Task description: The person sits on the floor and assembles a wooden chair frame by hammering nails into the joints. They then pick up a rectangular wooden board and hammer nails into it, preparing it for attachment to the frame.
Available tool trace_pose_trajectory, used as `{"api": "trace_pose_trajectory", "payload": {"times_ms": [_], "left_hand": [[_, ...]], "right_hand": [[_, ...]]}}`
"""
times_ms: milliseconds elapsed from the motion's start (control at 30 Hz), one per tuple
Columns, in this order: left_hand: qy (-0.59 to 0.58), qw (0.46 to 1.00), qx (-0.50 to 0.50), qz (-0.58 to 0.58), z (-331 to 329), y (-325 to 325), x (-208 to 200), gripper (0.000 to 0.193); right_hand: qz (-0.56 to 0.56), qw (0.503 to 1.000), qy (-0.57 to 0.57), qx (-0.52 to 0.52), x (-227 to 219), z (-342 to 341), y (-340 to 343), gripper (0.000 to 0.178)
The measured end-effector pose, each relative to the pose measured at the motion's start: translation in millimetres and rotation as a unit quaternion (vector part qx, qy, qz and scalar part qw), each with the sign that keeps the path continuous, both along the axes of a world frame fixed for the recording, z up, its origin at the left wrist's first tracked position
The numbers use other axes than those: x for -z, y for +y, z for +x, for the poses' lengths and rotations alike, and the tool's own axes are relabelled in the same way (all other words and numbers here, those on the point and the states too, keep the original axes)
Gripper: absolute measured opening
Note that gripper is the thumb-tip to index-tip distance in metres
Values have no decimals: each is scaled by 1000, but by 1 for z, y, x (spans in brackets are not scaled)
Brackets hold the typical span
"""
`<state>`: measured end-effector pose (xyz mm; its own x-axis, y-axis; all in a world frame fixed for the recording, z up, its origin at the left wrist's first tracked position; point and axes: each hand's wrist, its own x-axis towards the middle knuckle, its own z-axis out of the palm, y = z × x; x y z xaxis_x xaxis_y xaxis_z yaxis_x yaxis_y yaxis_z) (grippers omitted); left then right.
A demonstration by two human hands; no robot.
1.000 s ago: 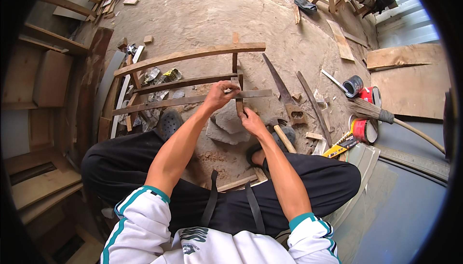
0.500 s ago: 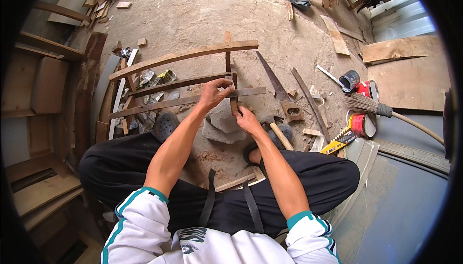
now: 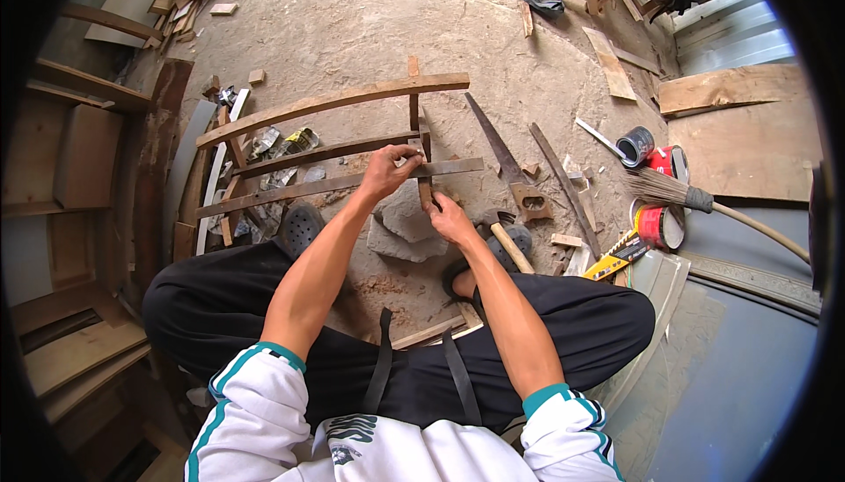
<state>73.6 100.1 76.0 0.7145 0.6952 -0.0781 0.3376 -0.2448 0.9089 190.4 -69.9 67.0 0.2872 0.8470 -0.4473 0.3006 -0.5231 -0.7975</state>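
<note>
Arms extended, left hand [image 3: 390,171] touches, right hand [image 3: 451,218] grips wooden frame [image 3: 387,89]

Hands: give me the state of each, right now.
Left hand: fingers curled at the wooden crosspiece; what it holds cannot be told.
Right hand: closed, holding the crosspiece's near end.

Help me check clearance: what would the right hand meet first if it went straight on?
The right hand would first meet the wooden crosspiece it holds, then perhaps the left hand; depth is unclear.
</note>
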Motion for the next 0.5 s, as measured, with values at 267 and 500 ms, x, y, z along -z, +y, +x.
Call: {"api": "trace_pose_trajectory", "payload": {"times_ms": [267,500], "left_hand": [[-221,946,-4,-238,4,0,-57,22],[-310,904,0,-294,-2,-20,-138,33]], "right_hand": [[-33,999,-22,-24,-2,1,0,49],[-10,999,-32,-2,3,-1,-4,57]]}}
